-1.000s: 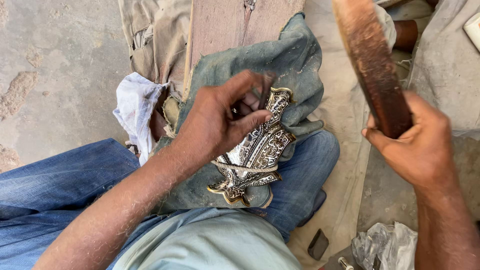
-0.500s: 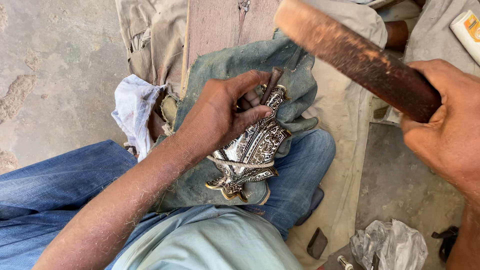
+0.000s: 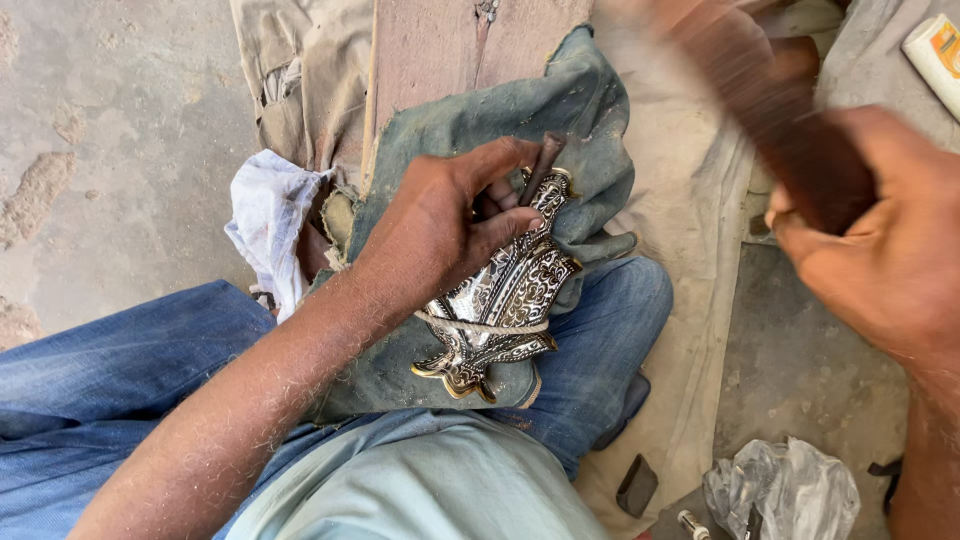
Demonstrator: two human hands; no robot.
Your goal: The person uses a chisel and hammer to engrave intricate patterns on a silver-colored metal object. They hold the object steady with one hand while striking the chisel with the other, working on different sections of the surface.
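My left hand [image 3: 450, 215] presses down on an ornate engraved metal piece [image 3: 505, 295], silver with dark patterns and gold edges, and pinches a thin dark punch tool [image 3: 541, 167] upright against its top. The piece lies on a grey-green cloth [image 3: 560, 110] over my knee, with a string tied around it. To the upper right, my right hand [image 3: 880, 250] grips a brown wooden mallet [image 3: 760, 90], blurred by motion and raised above and to the right of the punch.
I sit with blue jeans [image 3: 120, 370] on. A white rag [image 3: 270, 225] lies left of the cloth, beige fabric [image 3: 690, 230] underneath. A crumpled plastic bag [image 3: 785, 490] and a small dark block [image 3: 637, 485] sit at the lower right on the concrete floor [image 3: 110, 130].
The mallet in my right hand has swung from upright to slanted, its head moving left toward the punch. My left hand keeps the punch on the metal piece.
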